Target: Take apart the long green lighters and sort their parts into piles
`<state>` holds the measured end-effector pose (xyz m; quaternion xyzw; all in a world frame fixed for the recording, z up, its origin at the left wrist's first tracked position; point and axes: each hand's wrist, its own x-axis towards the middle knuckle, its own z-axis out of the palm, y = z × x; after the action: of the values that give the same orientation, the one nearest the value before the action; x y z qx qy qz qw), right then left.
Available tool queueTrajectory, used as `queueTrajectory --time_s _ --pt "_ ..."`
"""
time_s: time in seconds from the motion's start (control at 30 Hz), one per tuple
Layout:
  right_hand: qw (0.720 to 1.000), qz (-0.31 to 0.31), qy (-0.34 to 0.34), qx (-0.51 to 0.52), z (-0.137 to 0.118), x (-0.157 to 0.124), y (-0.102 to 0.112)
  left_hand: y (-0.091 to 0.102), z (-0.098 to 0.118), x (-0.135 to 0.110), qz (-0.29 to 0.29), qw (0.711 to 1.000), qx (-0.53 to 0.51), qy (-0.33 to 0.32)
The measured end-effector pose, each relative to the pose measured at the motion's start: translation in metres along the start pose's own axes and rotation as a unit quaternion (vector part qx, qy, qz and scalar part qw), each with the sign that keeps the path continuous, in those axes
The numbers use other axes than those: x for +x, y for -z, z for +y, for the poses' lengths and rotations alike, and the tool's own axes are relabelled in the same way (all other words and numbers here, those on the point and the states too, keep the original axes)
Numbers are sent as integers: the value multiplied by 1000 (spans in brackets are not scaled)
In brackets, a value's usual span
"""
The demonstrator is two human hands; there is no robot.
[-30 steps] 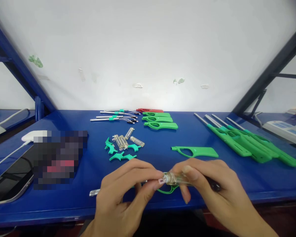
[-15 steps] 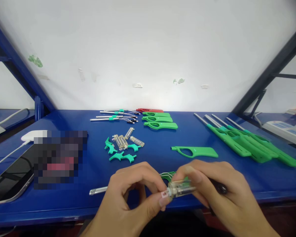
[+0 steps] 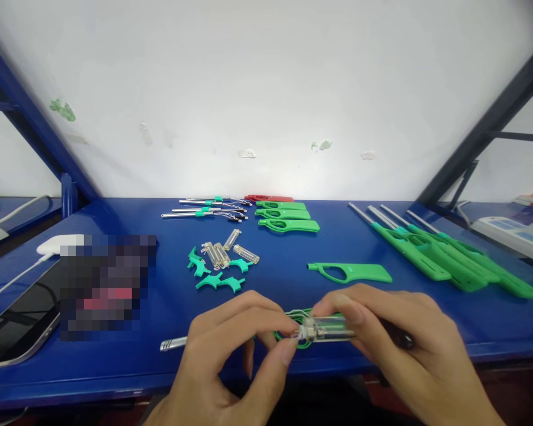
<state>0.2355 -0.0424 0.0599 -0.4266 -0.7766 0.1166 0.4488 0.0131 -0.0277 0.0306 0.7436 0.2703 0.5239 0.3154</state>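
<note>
Near the table's front edge, my right hand (image 3: pixel 402 337) grips a clear lighter gas tank (image 3: pixel 331 329) that lies level, pointing left. A dark rounded handle (image 3: pixel 398 335) is also tucked in that hand; its kind is hidden. The fingertips of my left hand (image 3: pixel 231 343) pinch the small white and pink valve end of the tank. Beneath the hands are a metal lighter tube (image 3: pixel 174 344), its middle covered by my left hand, and a green lighter handle shell with wires (image 3: pixel 302 344), mostly hidden.
Loose gas tanks (image 3: pixel 222 253) and teal triggers (image 3: pixel 209 280) lie ahead on the blue table (image 3: pixel 128 367). Behind are metal tubes with wires (image 3: pixel 204 212) and green shells (image 3: pixel 288 226). One shell (image 3: pixel 359 273) lies nearer. Finished-looking lighters (image 3: pixel 444 254) lie right, a phone (image 3: pixel 22 319) left.
My left fingers have shifted slightly at the valve end, and the pink tip is now more covered. The tank has turned a little and sits slightly higher. The table items stay put.
</note>
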Motion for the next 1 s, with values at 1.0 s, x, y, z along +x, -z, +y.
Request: queueTrajectory --time_s 1.0 --pt "999 28 -9 22 3 -5 -9 -4 -6 0 33 998 -20 42"
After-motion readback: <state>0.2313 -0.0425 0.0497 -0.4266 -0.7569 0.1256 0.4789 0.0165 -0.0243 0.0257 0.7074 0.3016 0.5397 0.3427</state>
